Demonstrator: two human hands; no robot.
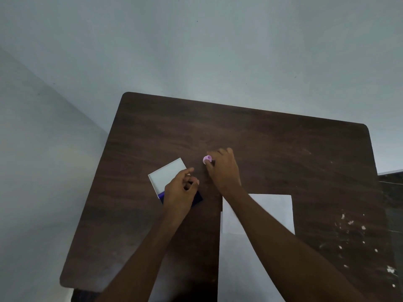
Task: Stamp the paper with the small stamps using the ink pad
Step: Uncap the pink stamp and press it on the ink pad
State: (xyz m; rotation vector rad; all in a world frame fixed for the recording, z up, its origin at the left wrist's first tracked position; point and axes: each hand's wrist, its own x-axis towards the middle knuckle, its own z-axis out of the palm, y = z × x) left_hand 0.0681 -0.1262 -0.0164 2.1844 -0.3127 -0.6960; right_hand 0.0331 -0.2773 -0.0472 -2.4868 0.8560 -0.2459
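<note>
A small pink stamp [207,159] stands on the dark wooden table [272,140], pinched at its near side by the fingertips of my right hand [224,168]. The ink pad [197,198] lies open at the left, its white lid [166,174] flipped back and its dark blue pad mostly hidden under my left hand [181,190]. My left hand rests on the pad with fingers curled; whether it holds anything I cannot tell. A white sheet of paper [272,212] lies near the front edge, partly crossed by my right forearm.
Pale walls meet in a corner behind the table. White flecks [351,223] mark the table's right side. A darker surface [392,192] adjoins the right edge. A second white sheet [239,269] extends toward me.
</note>
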